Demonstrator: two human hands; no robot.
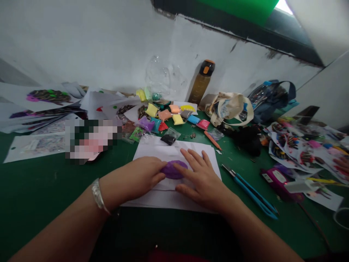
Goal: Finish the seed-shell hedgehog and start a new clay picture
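A flattened oval of purple clay (175, 170) lies on white paper (152, 148) in front of me. My left hand (141, 174), with a silver bracelet at the wrist, has its fingers drawn together and its fingertips at the clay's left edge. Spread over the right side is my right hand (200, 178); its index fingertip touches the clay and the other fingers reach out above the paper. A small bag of black clay (168, 139) lies at the paper's far edge. Beyond it are several coloured clay packets (165, 115).
Blue tweezers or scissors (253, 193) and an orange tool (213, 140) lie to the right. A bottle (201, 82) stands by the wall near a cloth bag (231, 107). Decorated sheets (49, 96) are stacked at left. Another person's hand (342, 164) shows at far right.
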